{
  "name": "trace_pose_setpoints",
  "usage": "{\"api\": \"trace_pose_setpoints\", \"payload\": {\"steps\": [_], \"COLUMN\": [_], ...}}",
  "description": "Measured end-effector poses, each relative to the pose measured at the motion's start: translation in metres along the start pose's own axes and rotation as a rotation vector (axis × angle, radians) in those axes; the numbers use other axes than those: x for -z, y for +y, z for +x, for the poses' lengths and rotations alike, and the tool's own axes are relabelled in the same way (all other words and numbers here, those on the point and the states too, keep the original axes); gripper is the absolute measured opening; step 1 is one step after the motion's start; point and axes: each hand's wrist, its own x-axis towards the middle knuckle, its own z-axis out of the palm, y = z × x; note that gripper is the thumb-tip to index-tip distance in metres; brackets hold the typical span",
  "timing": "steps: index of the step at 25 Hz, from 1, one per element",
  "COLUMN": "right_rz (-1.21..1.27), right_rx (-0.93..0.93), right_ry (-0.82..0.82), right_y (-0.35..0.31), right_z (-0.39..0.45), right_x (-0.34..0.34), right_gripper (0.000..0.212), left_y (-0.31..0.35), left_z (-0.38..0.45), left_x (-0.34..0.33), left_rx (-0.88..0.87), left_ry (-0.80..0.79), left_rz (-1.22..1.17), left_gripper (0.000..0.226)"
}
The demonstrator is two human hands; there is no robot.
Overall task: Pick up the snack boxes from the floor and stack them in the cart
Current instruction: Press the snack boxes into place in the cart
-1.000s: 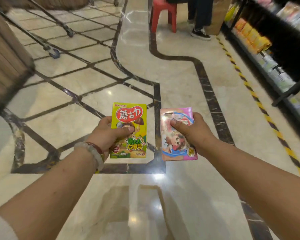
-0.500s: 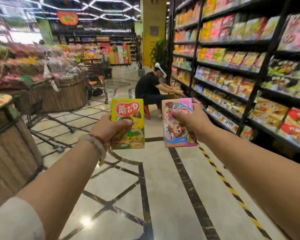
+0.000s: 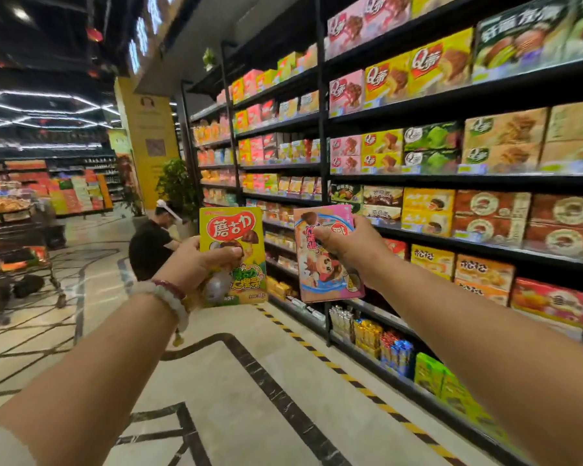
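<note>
Two flat rectangular cardboard snack boxes, both held upright in the air, apart: left hand [image 3: 196,264] grips the glossy yellow box with red label [image 3: 234,250], thumb across its front; right hand [image 3: 349,245] grips the pink cartoon-printed box [image 3: 327,277]. Polished marble floor [image 3: 216,381] open ahead; black metal shelving [image 3: 418,176] along the right edge.

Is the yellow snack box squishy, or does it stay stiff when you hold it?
Probably stiff: the yellow box keeps flat faces and straight edges while the left hand grips it by one side. It likely weighs little, since a thumb and fingers hold it upright. Its printed surface looks glossy, so it may be a bit slippery.
</note>
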Motion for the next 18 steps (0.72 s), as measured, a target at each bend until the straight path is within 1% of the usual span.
{"api": "trace_pose_setpoints", "payload": {"steps": [1,4,5,7,11,13,15,16,18], "right_rz": [-0.003,-0.030,-0.044,-0.074,-0.145,-0.189,-0.226,-0.241,-0.248], "right_rx": [0.005,0.046,0.050,0.053,0.052,0.026,0.003,-0.001,-0.003], "right_ry": [0.035,0.163,0.203,0.287,0.511,0.633,0.788,0.865,1.004], "right_y": [-0.007,-0.027,-0.034,-0.048,-0.069,-0.077,-0.087,-0.093,-0.108], "right_z": [-0.016,-0.070,-0.089,-0.132,-0.240,-0.302,-0.369,-0.399,-0.459], "right_x": [0.021,0.094,0.121,0.176,0.298,0.364,0.429,0.457,0.504], "right_gripper": [0.059,0.061,0.061,0.061,0.061,0.073,0.083,0.082,0.067], "left_y": [0.007,0.031,0.038,0.050,0.067,0.073,0.079,0.083,0.090], "left_z": [-0.007,-0.030,-0.040,-0.063,-0.123,-0.163,-0.208,-0.228,-0.275], "left_x": [-0.018,-0.087,-0.115,-0.176,-0.323,-0.405,-0.488,-0.526,-0.594], "left_rx": [-0.010,-0.039,-0.050,-0.089,-0.121,-0.099,-0.092,-0.098,-0.118], "left_ry": [-0.041,-0.163,-0.206,-0.316,-0.571,-0.704,-0.849,-0.919,-1.045], "left_rz": [-0.002,-0.006,-0.018,-0.051,-0.106,-0.134,-0.154,-0.154,-0.146], "left_gripper": [0.043,0.067,0.068,0.057,0.056,0.059,0.057,0.057,0.054]}}
